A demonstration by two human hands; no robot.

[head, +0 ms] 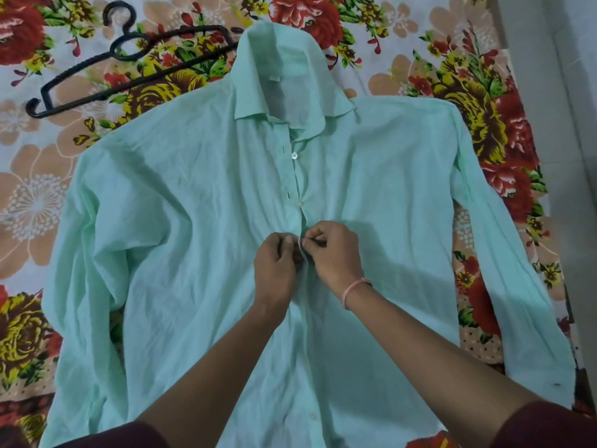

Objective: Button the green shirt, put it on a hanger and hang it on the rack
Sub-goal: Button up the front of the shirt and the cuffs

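Floral bedsheet all around us, red and yellow blooms; the green shirt lies flat on the bed, front up, collar away from us, sleeves spread to either side; we have both hands together at the placket, about mid-chest; our left hand pinches the buttonhole edge, our right hand pinches the button side, fingers closed on cloth, the two touching across the seam; whether the button is through yet we cannot tell, it is hidden under the fingertips; above our hands two buttons show, the top button plainly undone with its hole beside it, so we judge the buttoning well short of finished; this cloth looks thin, soft and light, wrinkling freely, so it will slump and slide rather than hold shape; best we grip close to each button, edge taut between thumb and finger; later, we take it by the shoulders or collar for hanging; the black hanger waits on the bed by the left shoulder, one end tucked behind the collar; no rack in view
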